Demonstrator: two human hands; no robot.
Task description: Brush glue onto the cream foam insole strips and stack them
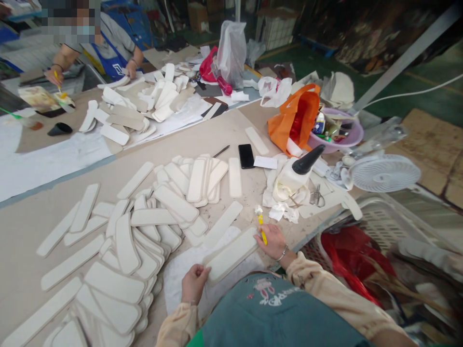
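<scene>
My left hand (194, 282) is closed on the near end of a long white rounded strip (231, 254) that lies across a white sheet (188, 270) in front of me. At the strip's far end, my right hand (272, 240) pinches a small yellow-handled brush (261, 225) with a white tip. Several more white strips (144, 226) are spread in overlapping piles over the beige table (43, 207) to my left. A glue bottle (297, 174) with a black nozzle lies on crumpled paper just beyond my right hand.
A black phone (246, 155), a pen (221, 151), scissors (317, 196), an orange bag (296, 118), a pink basin (338, 132) and a small white fan (385, 172) crowd the right side. A white basket (383, 226) stands at my right. Across the table another person (96, 43) works beside more strips (137, 103).
</scene>
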